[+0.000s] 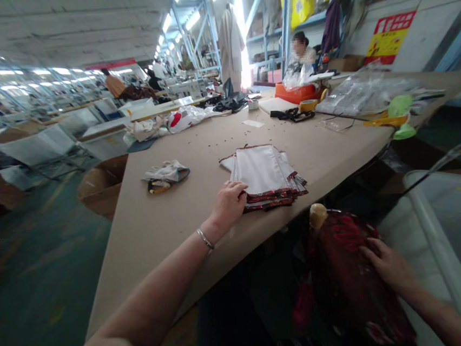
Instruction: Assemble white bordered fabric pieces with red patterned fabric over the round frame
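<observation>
A stack of white fabric pieces with dark red patterned edges lies on the table, its corners fanned unevenly. My left hand, a silver bangle at its wrist, is at the stack's near left edge with its fingers curled in against the cloth. Off the table's front edge, at the lower right, hangs a bulky dark red floral cloth. My right hand grips its right side, thumb and fingers closed on a fold. A round tan knob shows at the top of this cloth; what it belongs to is hidden.
White gloves lie left on the brown table. Plastic bags, an orange bin, black straps and a green-yellow tool sit farther back. A cardboard box stands left, a white container right. Another person sits behind.
</observation>
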